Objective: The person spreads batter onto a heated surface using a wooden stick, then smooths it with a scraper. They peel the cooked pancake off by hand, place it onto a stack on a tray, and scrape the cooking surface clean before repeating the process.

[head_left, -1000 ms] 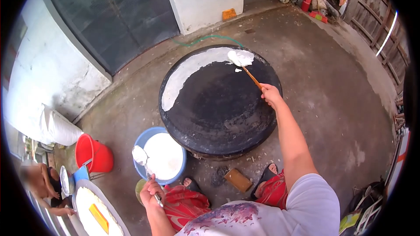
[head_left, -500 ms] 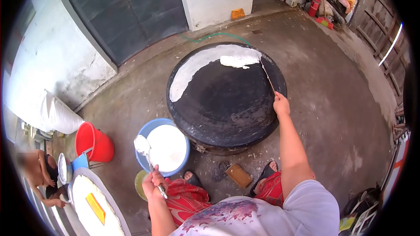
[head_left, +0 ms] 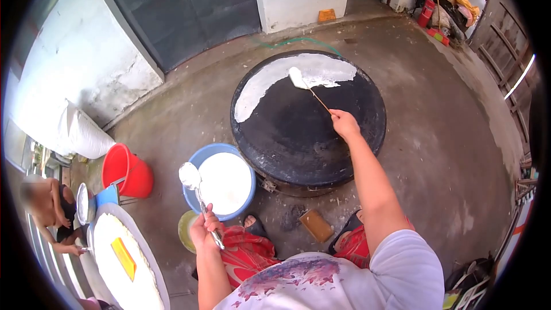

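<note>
A large round black griddle (head_left: 310,132) stands on the floor ahead, with a band of white batter (head_left: 264,80) along its far and left edge. My right hand (head_left: 345,124) is closed on the thin handle of a spreader (head_left: 297,78), whose white-coated head rests on the batter at the far side. My left hand (head_left: 205,229) is closed round a metal ladle (head_left: 190,176), its bowl coated white and held over the left rim of a blue basin (head_left: 248,201) of white liquid.
Left of the basin are a red bucket (head_left: 129,172) and a round tray (head_left: 150,252) with a white sheet and a yellow scraper (head_left: 123,258). Another person (head_left: 49,212) sits at far left. A brown block (head_left: 315,227) lies between my feet, beside a dark rag.
My right hand has moved left, taking the spreader head from the griddle's far right towards its far middle. White batter now covers more of the far right edge. The whole view has shifted slightly.
</note>
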{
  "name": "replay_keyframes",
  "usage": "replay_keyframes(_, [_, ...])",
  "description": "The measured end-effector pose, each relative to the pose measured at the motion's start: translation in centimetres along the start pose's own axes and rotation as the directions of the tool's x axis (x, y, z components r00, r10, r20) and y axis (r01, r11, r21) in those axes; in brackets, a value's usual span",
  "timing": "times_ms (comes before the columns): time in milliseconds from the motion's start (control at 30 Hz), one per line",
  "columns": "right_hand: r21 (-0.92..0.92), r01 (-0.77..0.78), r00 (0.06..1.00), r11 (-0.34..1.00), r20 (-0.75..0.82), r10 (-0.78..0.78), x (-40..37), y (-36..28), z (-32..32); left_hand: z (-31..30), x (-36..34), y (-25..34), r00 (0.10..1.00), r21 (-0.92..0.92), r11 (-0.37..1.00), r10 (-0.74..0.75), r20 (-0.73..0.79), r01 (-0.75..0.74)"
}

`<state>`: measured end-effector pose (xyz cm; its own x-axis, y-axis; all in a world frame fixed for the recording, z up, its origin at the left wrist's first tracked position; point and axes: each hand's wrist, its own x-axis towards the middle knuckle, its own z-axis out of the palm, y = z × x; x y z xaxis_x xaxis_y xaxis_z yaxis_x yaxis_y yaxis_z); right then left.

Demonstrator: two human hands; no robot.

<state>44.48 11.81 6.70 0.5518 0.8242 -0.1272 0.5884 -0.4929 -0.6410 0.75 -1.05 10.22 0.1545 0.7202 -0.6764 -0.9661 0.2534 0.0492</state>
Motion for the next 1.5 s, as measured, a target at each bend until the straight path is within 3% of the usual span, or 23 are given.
replay_keyframes(67, [-0.03, -0.044, 0.999, 0.999, 0.021, 0.044, -1.7, 0.0, -2.6, -0.1, 0.1, 0.3, 1.0, -0.003, 1.0, -0.013, 0.001, 0.013])
replay_keyframes(133, [-0.052, -0.119, 0.97, 0.992, -0.218, 0.105, -3.5, 2.4, -2.7, -0.3, 0.1, 0.4, 1.0, -0.017, 1.0, -0.025, 0.004, 0.025])
replay_keyframes(200, [0.002, -0.187, 0.946, 0.982, -0.271, 0.18, -3.2, 5.7, -0.1, -0.3, -0.1, 0.3, 1.0, 0.025, 1.0, -0.015, 0.013, 0.015])
replay_keyframes(267, [0.266, -0.002, 0.977, 0.964, -0.204, 0.059, -2.4, 7.1, 3.1, -0.1, 0.1, 0.2, 1.0, 0.039, 0.999, -0.005, 0.004, 0.004])
replay_keyframes(333, [0.108, 0.024, 0.992, 0.994, -0.123, -0.011, -3.2, 2.2, 3.7, -0.1, -0.1, 0.0, 1.0, 0.055, 0.998, 0.007, -0.011, -0.007])
replay_keyframes(433, [0.12, 0.057, 0.998, 0.991, 0.007, -0.058, -0.4, 0.1, 3.9, 0.2, 0.0, 0.3, 1.0, 0.034, 0.999, -0.002, -0.019, 0.003])
replay_keyframes(533, [0.04, -0.098, 0.993, 0.994, -0.06, 0.1, -0.1, -1.2, 2.2, -0.3, -0.2, 0.4, 1.0, 0.025, 1.0, -0.018, 0.002, 0.018])
replay_keyframes(600, [0.07, -0.014, 0.999, 0.997, -0.035, 0.016, 0.1, -1.1, 3.1, -0.4, -0.2, 0.3, 1.0, 0.028, 1.0, 0.0, 0.007, 0.0])
replay_keyframes(667, [-0.023, 0.153, 0.986, 0.988, 0.068, -0.151, -0.1, -0.3, 3.2, -0.3, -0.1, 0.3, 1.0, 0.037, 0.999, 0.021, 0.005, -0.021])
replay_keyframes(733, [0.169, 0.221, 0.953, 0.96, 0.172, -0.249, 1.0, 2.9, 2.3, -0.3, -0.2, 0.5, 0.999, 0.052, 0.998, 0.036, 0.004, -0.036])
replay_keyframes(800, [0.067, 0.003, 0.997, 0.998, 0.08, -0.008, -1.5, 1.9, -0.7, -0.3, -0.1, 0.5, 0.999, 0.081, 0.996, 0.033, -0.001, -0.033])
replay_keyframes(833, [0.098, -0.029, 0.997, 0.995, -0.07, 0.036, -1.0, 2.9, 0.2, -0.5, -0.1, 0.5, 0.999, 0.077, 0.997, 0.033, -0.007, -0.033])
replay_keyframes(867, [0.094, -0.031, 0.997, 0.995, -0.065, 0.037, -0.7, 3.3, 1.3, -0.5, 0.0, 0.6, 1.0, 0.061, 0.998, 0.016, 0.013, -0.016])
replay_keyframes(933, [0.148, 0.153, 0.988, 0.977, -0.031, -0.15, -0.4, 2.7, 3.7, -0.3, 0.0, 0.7, 1.0, 0.043, 0.999, 0.01, 0.029, -0.011])
replay_keyframes(1067, [0.12, 0.33, 0.918, 0.936, 0.192, -0.348, -1.3, 0.7, 2.5, -0.6, -0.1, 0.7, 0.999, 0.034, 0.999, -0.008, 0.033, 0.007])
replay_keyframes(1133, [0.293, 0.181, 0.921, 0.939, 0.284, -0.266, -1.2, 2.2, 1.1, -0.2, -0.3, 0.6, 1.0, 0.064, 0.998, 0.011, 0.014, -0.012])
replay_keyframes(1200, [0.149, 0.133, 0.984, 0.98, 0.101, -0.149, -1.7, 2.6, 1.2, -0.2, -0.3, 0.4, 0.998, 0.091, 0.995, 0.051, -0.024, -0.049])
replay_keyframes(1267, [0.258, 0.18, 0.982, 0.949, 0.009, -0.189, -0.4, 3.8, 4.9, -0.4, -0.1, 0.4, 0.999, 0.084, 0.996, 0.042, 0.002, -0.042])
replay_keyframes(1300, [0.202, 0.282, 0.953, 0.938, 0.054, -0.298, -1.2, 2.5, 5.2, -0.1, -0.2, 0.3, 0.999, 0.085, 0.995, 0.045, 0.001, -0.045])
replay_keyframes(1400, [0.155, 0.341, 0.898, 0.927, 0.238, -0.37, -2.7, -0.2, 3.6, 0.1, -0.6, 0.0, 0.998, 0.101, 0.994, 0.057, -0.038, -0.053])
replay_keyframes(1467, [0.243, 0.268, 0.896, 0.932, 0.294, -0.334, -2.6, 0.9, 1.8, -0.1, -0.2, 0.3, 1.0, 0.078, 0.997, 0.018, 0.012, -0.019])
replay_keyframes(1500, [0.125, 0.19, 0.936, 0.974, 0.277, -0.218, -3.7, 0.1, 0.1, 0.0, -0.2, 0.4, 1.0, 0.072, 0.997, 0.022, 0.018, -0.023])
